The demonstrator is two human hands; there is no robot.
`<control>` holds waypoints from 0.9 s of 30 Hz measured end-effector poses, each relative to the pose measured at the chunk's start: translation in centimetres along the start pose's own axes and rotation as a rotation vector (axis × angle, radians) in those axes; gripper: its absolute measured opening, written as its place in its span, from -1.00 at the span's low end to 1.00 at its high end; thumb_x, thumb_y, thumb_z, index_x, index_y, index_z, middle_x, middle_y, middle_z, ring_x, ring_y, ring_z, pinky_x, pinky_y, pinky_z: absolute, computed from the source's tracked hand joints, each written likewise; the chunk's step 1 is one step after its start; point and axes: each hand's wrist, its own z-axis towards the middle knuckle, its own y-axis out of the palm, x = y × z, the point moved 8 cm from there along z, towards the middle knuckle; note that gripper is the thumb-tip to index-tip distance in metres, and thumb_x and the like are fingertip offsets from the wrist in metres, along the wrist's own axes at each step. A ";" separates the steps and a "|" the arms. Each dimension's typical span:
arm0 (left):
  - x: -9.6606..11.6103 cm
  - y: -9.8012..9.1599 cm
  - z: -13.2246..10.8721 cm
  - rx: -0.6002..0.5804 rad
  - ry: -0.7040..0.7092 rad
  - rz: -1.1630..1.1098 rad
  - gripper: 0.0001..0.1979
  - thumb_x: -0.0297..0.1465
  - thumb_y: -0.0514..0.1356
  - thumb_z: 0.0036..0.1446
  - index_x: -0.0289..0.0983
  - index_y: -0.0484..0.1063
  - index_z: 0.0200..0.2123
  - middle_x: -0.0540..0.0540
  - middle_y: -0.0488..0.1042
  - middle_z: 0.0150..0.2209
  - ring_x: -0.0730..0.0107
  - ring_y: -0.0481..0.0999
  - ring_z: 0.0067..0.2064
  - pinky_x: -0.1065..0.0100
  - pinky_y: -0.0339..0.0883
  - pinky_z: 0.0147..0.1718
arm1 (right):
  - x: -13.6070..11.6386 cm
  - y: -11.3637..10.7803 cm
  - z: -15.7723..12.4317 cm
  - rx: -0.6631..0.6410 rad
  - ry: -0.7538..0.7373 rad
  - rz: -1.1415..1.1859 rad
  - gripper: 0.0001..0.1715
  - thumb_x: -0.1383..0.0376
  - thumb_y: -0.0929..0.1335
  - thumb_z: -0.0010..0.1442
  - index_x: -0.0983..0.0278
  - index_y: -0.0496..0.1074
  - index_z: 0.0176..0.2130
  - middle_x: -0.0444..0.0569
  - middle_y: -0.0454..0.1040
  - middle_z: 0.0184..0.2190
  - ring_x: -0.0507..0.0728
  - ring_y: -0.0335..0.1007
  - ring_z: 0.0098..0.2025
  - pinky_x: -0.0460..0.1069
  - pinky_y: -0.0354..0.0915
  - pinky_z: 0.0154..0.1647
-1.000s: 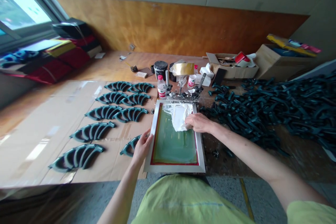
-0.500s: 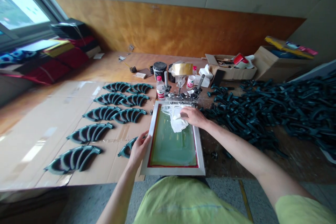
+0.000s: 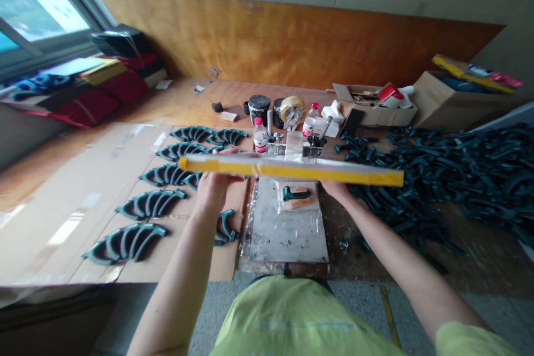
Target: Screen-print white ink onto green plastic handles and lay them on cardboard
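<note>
Both my hands hold a long silk-screen frame (image 3: 292,168) up near my chest, so that I see its yellow-taped edge almost edge-on. My left hand (image 3: 212,190) is shut under the frame, with its fingers showing behind the edge. My right hand (image 3: 336,191) grips the other side, partly hidden below it. Under the frame lies a silvery print board (image 3: 287,239). On it, a dark green plastic part (image 3: 296,193) rests in a clear plastic sheet with a tan piece beside it. The mesh face is hidden.
Rows of dark green arched parts (image 3: 125,243) lie on a cardboard sheet (image 3: 83,206) to my left. A heap of similar parts (image 3: 438,178) covers the right of the bench. Bottles (image 3: 260,136), a black jar (image 3: 259,108) and cardboard boxes (image 3: 375,105) stand behind.
The frame lay flat with its green mesh and white plastic showing. It is now raised edge-on in both hands, which exposes the print board and green part beneath.
</note>
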 end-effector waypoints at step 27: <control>-21.0 -25.0 -18.7 0.573 -0.910 0.446 -0.74 -0.19 0.06 0.11 -0.21 0.33 -0.52 -0.14 0.50 -0.62 0.16 0.53 -0.54 0.22 0.47 -0.52 | 15.7 -0.1 -7.1 -0.278 0.476 -0.539 -0.54 0.40 0.25 0.25 0.25 0.32 0.13 0.21 0.44 -0.09 0.24 0.39 -0.05 0.04 0.26 -0.13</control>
